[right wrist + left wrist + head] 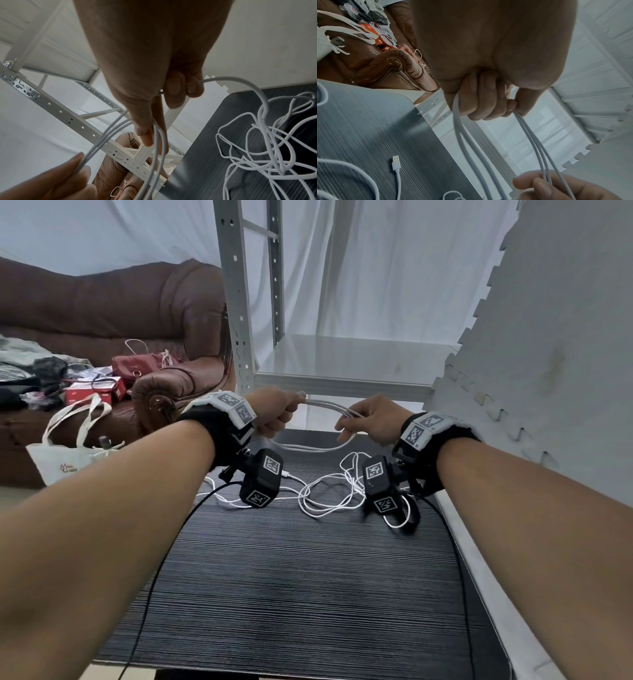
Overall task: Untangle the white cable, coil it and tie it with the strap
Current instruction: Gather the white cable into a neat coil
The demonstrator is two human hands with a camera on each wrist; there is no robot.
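Note:
My left hand (pixel 290 409) and right hand (pixel 350 423) hold a few loops of the white cable (pixel 325 405) in the air over the far end of the dark table (pixel 291 577). In the left wrist view the left hand (pixel 488 108) grips the loops (pixel 530 142) in a fist. My right hand (pixel 171 101) pinches the loops (pixel 157 142), and one strand (pixel 240 79) runs from it down to the tangled cable (pixel 265 155). That loose tangle (pixel 329 491) lies on the table. Its USB plug (pixel 396 163) rests flat there. A black strap-like loop (pixel 411 520) lies under the tangle.
A grey metal shelf rack (pixel 342 361) stands just behind the table. A grey foam mat panel (pixel 548 337) leans along the right side. A brown sofa (pixel 102 313) with bags and clutter and a white tote bag (pixel 68 453) are on the left. Black camera leads (pixel 164 559) cross the table.

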